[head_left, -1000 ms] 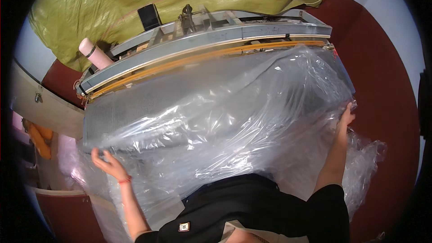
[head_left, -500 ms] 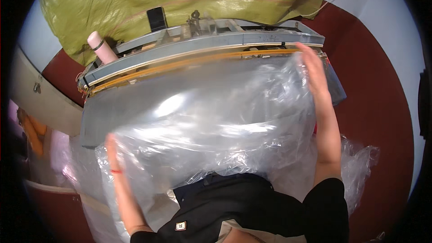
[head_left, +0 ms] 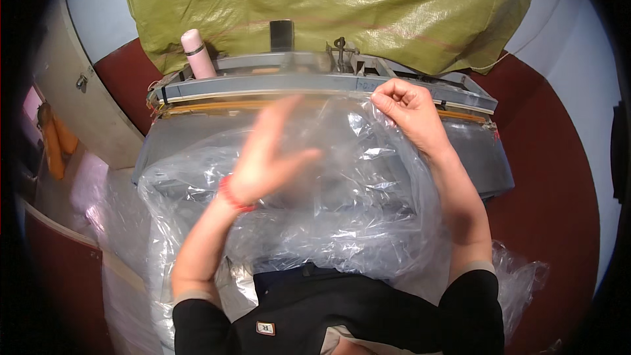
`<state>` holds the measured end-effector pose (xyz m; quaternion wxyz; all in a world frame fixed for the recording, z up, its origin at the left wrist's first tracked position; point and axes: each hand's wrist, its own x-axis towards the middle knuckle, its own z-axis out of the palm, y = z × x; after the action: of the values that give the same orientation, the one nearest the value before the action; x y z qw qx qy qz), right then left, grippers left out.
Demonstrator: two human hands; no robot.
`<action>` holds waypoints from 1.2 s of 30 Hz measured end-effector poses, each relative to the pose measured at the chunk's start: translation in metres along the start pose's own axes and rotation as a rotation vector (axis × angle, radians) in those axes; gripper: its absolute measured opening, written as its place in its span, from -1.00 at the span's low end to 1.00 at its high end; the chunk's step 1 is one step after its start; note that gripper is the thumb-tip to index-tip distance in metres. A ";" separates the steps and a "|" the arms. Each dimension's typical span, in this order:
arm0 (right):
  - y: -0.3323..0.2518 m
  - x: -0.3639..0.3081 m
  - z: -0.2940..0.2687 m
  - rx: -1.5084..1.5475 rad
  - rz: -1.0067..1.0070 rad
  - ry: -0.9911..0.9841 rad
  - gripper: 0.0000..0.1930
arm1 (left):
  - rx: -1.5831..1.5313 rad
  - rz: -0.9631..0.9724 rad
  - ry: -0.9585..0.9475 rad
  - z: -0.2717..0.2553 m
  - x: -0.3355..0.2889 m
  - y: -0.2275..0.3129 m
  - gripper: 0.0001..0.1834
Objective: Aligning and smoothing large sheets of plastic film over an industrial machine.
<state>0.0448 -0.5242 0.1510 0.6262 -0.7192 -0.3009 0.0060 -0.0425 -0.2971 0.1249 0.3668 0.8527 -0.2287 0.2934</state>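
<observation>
Clear plastic film (head_left: pixel 342 230) lies crumpled over a grey work surface (head_left: pixel 174 148) and hangs down on my left. My right hand (head_left: pixel 414 115), near the long grey machine frame (head_left: pixel 263 83), pinches the film's upper edge between thumb and fingertips. From there the edge falls along my right forearm. My left hand (head_left: pixel 266 158) is over the middle of the film, blurred by motion. Its thumb stands apart from the stretched fingers and I see nothing in it. Whether it touches the film I cannot tell. A red band circles my left wrist.
On the frame stand a pink bottle (head_left: pixel 198 56), a dark phone (head_left: pixel 282 35) and a metal clamp-like part (head_left: pixel 340 52). A yellow-green woven sheet (head_left: pixel 328 0) hangs behind. A door (head_left: pixel 98 92) is at the left, and more plastic (head_left: pixel 526 283) lies at the lower right.
My left hand has come up and inward from the film's left side. My right hand has moved left from the far right corner and now pinches the film. The head view has shifted.
</observation>
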 end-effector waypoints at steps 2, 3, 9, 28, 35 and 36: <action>-0.005 -0.003 0.003 -0.014 -0.019 0.001 -0.89 | 0.057 0.013 0.137 0.040 0.018 -0.005 -0.49; -0.003 -0.004 0.005 0.014 -0.003 -0.012 -0.89 | 0.053 0.014 0.143 0.050 0.023 -0.015 -0.49; -0.002 -0.001 0.003 0.022 -0.023 -0.065 -0.88 | -0.589 -0.251 0.243 0.067 0.035 -0.024 -0.95; 0.026 0.026 0.054 -0.005 -0.059 -0.280 -0.80 | 0.080 -0.140 0.284 0.037 0.009 -0.031 -0.83; 0.131 0.032 -0.025 0.868 0.003 -0.069 -0.86 | -0.690 -0.273 -0.639 -0.030 -0.045 -0.019 -0.87; 0.178 0.025 -0.065 0.600 -0.075 0.131 -0.80 | -0.619 -0.145 -0.719 -0.038 -0.060 -0.025 -0.85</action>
<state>0.1659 -0.5781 0.0129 0.8285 -0.4895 -0.2710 0.0250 -0.0831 -0.2422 0.0933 0.5206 0.7647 -0.3575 -0.1281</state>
